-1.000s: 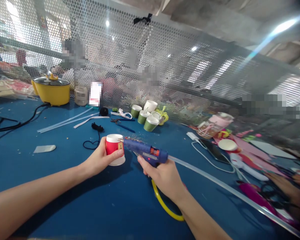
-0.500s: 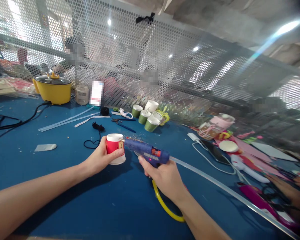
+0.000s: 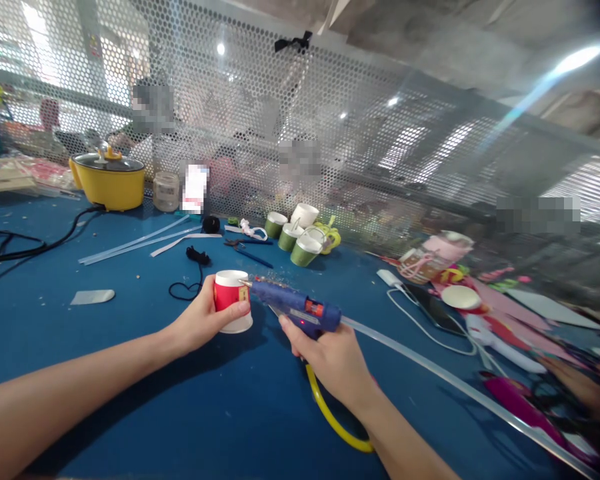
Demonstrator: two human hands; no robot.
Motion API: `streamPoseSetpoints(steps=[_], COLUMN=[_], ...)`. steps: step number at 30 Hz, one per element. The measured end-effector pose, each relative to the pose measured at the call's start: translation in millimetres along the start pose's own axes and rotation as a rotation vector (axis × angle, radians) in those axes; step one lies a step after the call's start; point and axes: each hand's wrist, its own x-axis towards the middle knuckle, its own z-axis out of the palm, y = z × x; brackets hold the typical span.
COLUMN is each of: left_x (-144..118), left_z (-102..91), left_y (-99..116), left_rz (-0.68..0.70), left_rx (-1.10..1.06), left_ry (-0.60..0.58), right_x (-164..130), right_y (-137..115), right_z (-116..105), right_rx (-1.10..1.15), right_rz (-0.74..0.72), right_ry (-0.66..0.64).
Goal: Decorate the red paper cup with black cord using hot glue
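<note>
My left hand (image 3: pixel 206 313) is wrapped round a paper cup (image 3: pixel 226 295) with a red band and white ends, its thumb pressed across the front. A small tan label (image 3: pixel 243 293) sits on the band's right side. My right hand (image 3: pixel 330 350) grips a blue hot glue gun (image 3: pixel 293 305) with a small red light lit. The gun's metal nozzle points left and meets the cup near the label; whether they touch I cannot tell. A long clear glue stick (image 3: pixel 430 365) sticks out of the gun's back, and a yellow cord (image 3: pixel 330 417) hangs below.
Green-wrapped cups (image 3: pixel 306 248) stand behind, near pliers (image 3: pixel 250 252) and black cord (image 3: pixel 197 255). Clear glue sticks (image 3: pixel 130 245) lie at the left, by a yellow electric pot (image 3: pixel 111 187) and a jar (image 3: pixel 166 192). At right are a phone (image 3: pixel 435 309), cables and a person's hand (image 3: pixel 575 380).
Both hands keep their grip on the cup and the glue gun, with the nozzle still at the cup's upper right side. The whole view has shifted slightly.
</note>
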Motion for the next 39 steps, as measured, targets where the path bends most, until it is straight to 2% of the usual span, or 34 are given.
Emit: streamPoseSetpoints(steps=[25,32,39], left_x=[-0.4,1.7,1.2], left_z=[-2.1,-3.1,-1.3], left_y=[-0.9,-3.5,-2.1], left_rz=[-0.02,0.018,-0.008], left_rx=[-0.02,-0.029,-0.029], left_ry=[-0.011,-0.025,-0.016], right_x=[1.3,-2.5,-1.0], right_y=[-1.4,-2.6,-1.9], right_z=[-5.0,-1.6,-1.7], right_rx=[-0.011,0.041,0.024], right_rz=[0.013,0.035,0.043], right_ry=[0.023,-0.036,-0.037])
